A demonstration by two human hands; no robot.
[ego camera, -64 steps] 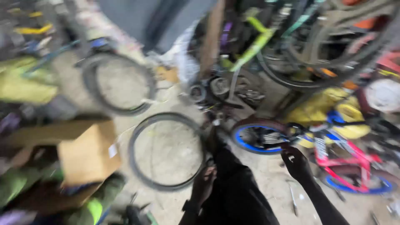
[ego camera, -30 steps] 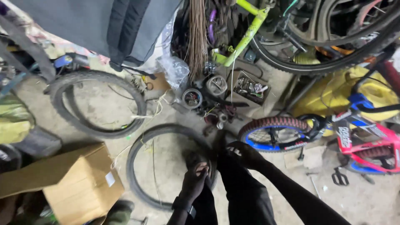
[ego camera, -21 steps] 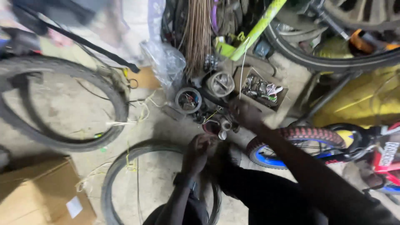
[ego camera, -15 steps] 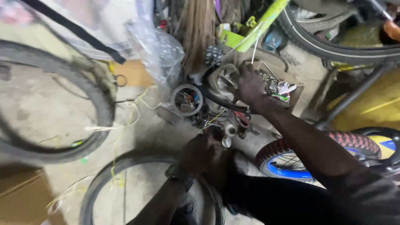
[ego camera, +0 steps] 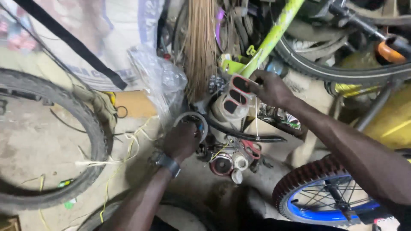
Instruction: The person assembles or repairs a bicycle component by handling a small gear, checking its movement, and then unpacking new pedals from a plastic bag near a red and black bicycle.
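My right hand (ego camera: 270, 87) holds up a strip of oval tyre patches (ego camera: 236, 95), black with red rims, above a cluttered pile of small parts. My left hand (ego camera: 182, 141), with a watch on the wrist, reaches down into a round white container (ego camera: 188, 117) on the floor; what its fingers touch is hidden. Small tins, tubes and caps (ego camera: 231, 160) lie just right of the left hand.
A black bicycle tyre (ego camera: 92, 137) lies on the floor at left. A small wheel with a blue rim and red tyre (ego camera: 308, 192) stands at lower right. A lime green bike frame (ego camera: 274, 36), a straw broom (ego camera: 200, 47) and a plastic bag (ego camera: 160, 85) crowd the back.
The view has moved in closer to the parts pile. My right hand has lifted the patch strip out of the clutter, and my left hand has reached forward into the round container.
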